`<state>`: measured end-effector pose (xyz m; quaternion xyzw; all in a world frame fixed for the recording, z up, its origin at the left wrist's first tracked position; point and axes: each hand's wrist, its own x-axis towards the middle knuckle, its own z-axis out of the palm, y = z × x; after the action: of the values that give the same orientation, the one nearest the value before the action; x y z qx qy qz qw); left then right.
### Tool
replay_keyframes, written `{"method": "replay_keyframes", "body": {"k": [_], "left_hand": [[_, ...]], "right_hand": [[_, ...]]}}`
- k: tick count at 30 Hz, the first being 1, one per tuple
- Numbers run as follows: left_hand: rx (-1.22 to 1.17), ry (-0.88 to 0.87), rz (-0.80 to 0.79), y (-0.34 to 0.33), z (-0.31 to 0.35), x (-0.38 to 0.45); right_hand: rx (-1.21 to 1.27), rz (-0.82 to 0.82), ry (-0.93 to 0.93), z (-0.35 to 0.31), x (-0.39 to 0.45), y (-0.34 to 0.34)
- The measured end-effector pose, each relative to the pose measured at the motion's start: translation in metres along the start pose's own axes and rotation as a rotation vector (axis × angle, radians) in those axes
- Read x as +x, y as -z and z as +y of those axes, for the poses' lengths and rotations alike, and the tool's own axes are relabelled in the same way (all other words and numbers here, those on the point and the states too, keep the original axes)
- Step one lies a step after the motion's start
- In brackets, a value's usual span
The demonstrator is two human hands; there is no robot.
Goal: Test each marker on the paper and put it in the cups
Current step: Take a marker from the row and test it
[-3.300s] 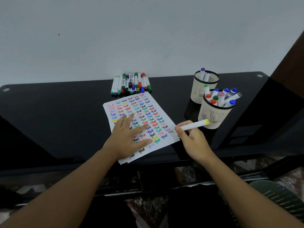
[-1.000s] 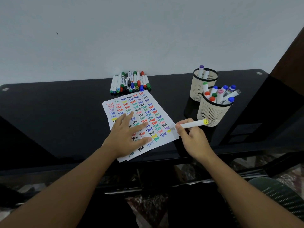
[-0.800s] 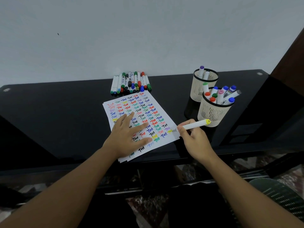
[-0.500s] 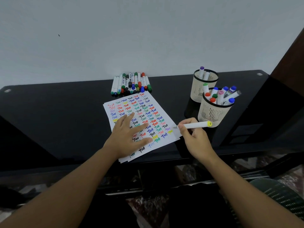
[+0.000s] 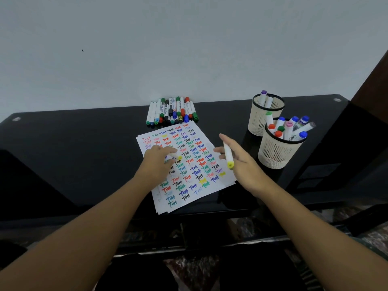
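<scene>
The yellow marker [image 5: 228,154] lies across the right hand [image 5: 243,162], its yellow end toward the wrist, held in a loose grip with the fingers mostly extended. The left hand [image 5: 156,162] pinches a yellow cap [image 5: 177,157] over the paper [image 5: 189,185]. The black surface [image 5: 73,154] carries two cups [image 5: 275,152] before a pale wall. Earlier, the marker's tip touched the sheet and the left hand pressed flat.

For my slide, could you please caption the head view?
Right hand holds yellow marker; left hand pinches its cap above paper.
</scene>
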<state>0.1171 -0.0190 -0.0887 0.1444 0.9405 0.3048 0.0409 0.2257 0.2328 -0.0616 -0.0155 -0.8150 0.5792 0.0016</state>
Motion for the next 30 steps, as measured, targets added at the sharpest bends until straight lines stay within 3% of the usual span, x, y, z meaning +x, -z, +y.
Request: {"method": "replay_keyframes", "body": {"k": [9, 14, 20, 30], "left_hand": [[-0.044, -0.091, 0.123, -0.008, -0.009, -0.009], [-0.038, -0.167, 0.205, -0.013, -0.012, -0.013], [-0.038, -0.179, 0.150, -0.013, -0.012, -0.015], [-0.036, -0.173, 0.227, -0.016, -0.016, -0.012]], "right_hand": [[-0.115, -0.144, -0.004, -0.015, 0.041, -0.015], [-0.213, -0.014, 0.072, -0.011, 0.051, -0.021], [-0.515, -0.056, 0.028, -0.011, 0.060, -0.020], [-0.933, -0.098, 0.098, -0.011, 0.062, -0.021]]}}
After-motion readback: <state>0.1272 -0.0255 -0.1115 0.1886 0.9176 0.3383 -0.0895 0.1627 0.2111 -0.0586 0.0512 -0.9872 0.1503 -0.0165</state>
